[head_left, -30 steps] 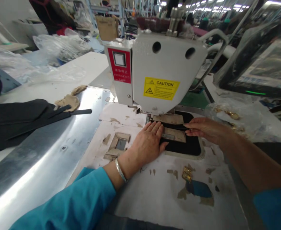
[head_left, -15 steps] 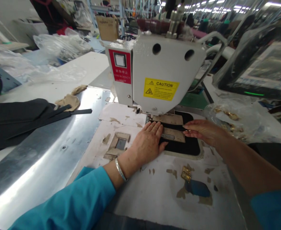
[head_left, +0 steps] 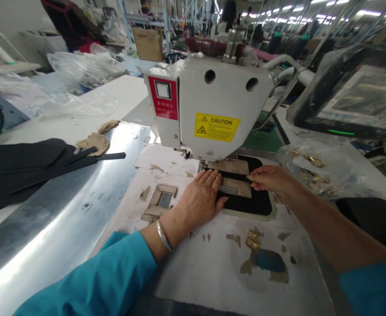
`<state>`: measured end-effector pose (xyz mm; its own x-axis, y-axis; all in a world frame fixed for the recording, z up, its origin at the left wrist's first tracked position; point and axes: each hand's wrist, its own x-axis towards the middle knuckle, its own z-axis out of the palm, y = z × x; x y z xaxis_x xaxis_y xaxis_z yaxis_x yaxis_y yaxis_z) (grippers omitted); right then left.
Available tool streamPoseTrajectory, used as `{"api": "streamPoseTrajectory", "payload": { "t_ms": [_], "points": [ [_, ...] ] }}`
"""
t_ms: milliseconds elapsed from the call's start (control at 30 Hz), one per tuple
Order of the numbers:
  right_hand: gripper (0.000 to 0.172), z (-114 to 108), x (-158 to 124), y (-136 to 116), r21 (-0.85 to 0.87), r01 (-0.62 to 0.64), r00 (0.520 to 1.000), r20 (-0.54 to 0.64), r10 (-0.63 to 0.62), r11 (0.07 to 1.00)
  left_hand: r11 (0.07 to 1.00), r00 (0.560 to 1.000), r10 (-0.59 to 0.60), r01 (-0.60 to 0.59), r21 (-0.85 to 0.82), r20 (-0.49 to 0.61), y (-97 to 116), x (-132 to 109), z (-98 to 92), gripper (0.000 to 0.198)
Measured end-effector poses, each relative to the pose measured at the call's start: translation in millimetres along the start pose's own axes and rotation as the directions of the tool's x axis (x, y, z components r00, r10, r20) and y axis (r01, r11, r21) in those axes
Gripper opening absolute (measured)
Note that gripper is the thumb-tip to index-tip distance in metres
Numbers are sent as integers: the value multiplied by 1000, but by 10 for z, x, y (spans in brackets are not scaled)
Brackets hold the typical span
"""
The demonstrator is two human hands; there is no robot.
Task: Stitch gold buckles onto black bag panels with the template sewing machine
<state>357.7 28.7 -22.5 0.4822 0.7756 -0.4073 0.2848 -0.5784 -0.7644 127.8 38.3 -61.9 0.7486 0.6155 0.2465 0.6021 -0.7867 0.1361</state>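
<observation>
Under the sewing machine head point(head_left: 222, 101) lies a black fabric panel point(head_left: 245, 207) with rounded corners. Two beige clamp plates point(head_left: 235, 186) press on it, and a black strip shows between them. My left hand point(head_left: 201, 195) rests flat over the left end of the plates, fingers stretched out toward the needle area. At the right end of the strip, my right hand point(head_left: 268, 179) has its thumb and fingers pinched together; what is between them is too small to make out. Gold metal fittings point(head_left: 252, 240) lie on the white sheet in front of the panel.
A beige frame point(head_left: 160, 199) is fixed left of my left hand. Black fabric pieces point(head_left: 31, 166) lie at far left. On the right sit a plastic bag of gold hardware point(head_left: 314, 169) and a plastic-wrapped control screen point(head_left: 354, 96). A cardboard box point(head_left: 148, 44) stands behind.
The view has shifted slightly. My right fingers stay pinched at the strip's right end, and the small shiny thing seen there before is now mostly hidden. My left hand stays flat in place.
</observation>
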Motion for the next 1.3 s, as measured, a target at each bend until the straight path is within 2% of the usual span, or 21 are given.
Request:
{"api": "streamPoseTrajectory", "payload": {
  "t_ms": [333, 433, 533, 700, 833, 1033, 1300],
  "points": [
    [25, 48, 74, 103, -144, 27, 998, -53, -35, 989, 1000, 1000, -11, 11, -4, 2, -2, -12, -29, 64],
    [26, 20, 61, 125, -142, 6, 1000, -23, -9, 990, 1000, 1000, -17, 16, 14, 7, 13, -9, -24, 65],
    [24, -4, 31, 107, -103, -16, 999, 34, 20, 995, 1000, 1000, -1, 1, 23, 1, 125, 68, 26, 63],
    [24, -7, 4, 94, -52, -29, 998, 63, 32, 998, 989, 988, 151, -151, 6, -9, 475, 319, 153, 58],
    [21, 3, 7, 116, -40, -34, 997, 71, 36, 999, 987, 987, 159, -159, -4, -8, 576, 406, 183, 61],
    [19, 13, 15, 114, -50, -39, 996, 78, 43, 998, 990, 993, 117, -117, -80, -11, 419, 315, 95, 64],
    [25, -17, 81, 179, -136, 3, 997, 76, 7, 991, 997, 1000, 20, -19, -80, 5, -96, -48, -120, 65]
  ]
}}
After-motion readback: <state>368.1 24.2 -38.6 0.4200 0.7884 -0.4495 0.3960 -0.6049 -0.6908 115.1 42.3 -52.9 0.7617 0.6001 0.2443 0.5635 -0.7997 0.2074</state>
